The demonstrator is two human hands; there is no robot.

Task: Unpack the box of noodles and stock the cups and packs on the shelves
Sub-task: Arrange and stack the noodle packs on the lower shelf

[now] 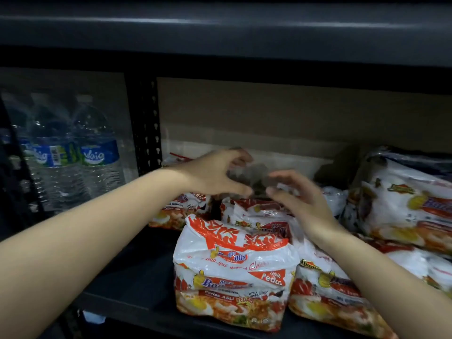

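Dark metal shelf (127,285), cardboard backing behind. Left hand (215,174) and right hand (300,201): each grip spread, fingers loosely curved, reaching over a blurred crinkly pack (249,177); contact unclear. Front noodle pack (234,277): glossy white-orange plastic, pillow-shaped, upright. At least six packs visible on the shelf. Two clear ribbed water bottles (97,155), left bay.
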